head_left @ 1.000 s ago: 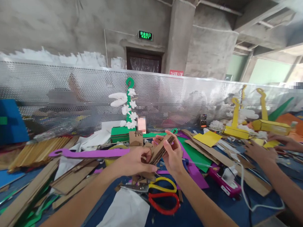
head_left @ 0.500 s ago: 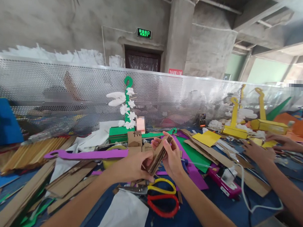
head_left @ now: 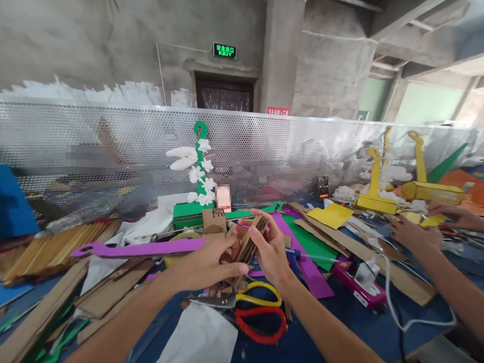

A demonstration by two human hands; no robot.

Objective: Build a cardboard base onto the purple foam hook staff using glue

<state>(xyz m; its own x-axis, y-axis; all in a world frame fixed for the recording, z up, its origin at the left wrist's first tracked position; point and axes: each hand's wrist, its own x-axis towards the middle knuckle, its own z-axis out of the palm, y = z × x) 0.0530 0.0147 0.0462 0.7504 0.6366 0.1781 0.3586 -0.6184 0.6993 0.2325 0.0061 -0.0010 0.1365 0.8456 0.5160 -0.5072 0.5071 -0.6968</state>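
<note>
Between my hands is a small stack of brown cardboard pieces (head_left: 252,242), tilted, with its layered edges showing. My right hand (head_left: 269,248) grips the stack from the right, thumb across its near side and fingers behind. At the lower left end, my left hand (head_left: 213,260) closes on the stack with the thumb stretched along its bottom; some of its fingertips are hidden behind the cardboard. Just below the hands lie scissors (head_left: 261,326) with one yellow and one red handle. A purple hook-ended strip (head_left: 144,248) stretches out to the left of my left hand.
Cardboard strips (head_left: 111,288) and a white sheet (head_left: 199,339) cover the near left. A green stand with white flowers (head_left: 200,172) is behind the hands. To the right are a pink power strip (head_left: 359,285) with a white cable and another person's hands (head_left: 417,235) holding yellow pieces.
My left thumb has straightened and slid along the bottom of the stack. The stack has shifted slightly left with my right hand. The camera view has moved a little.
</note>
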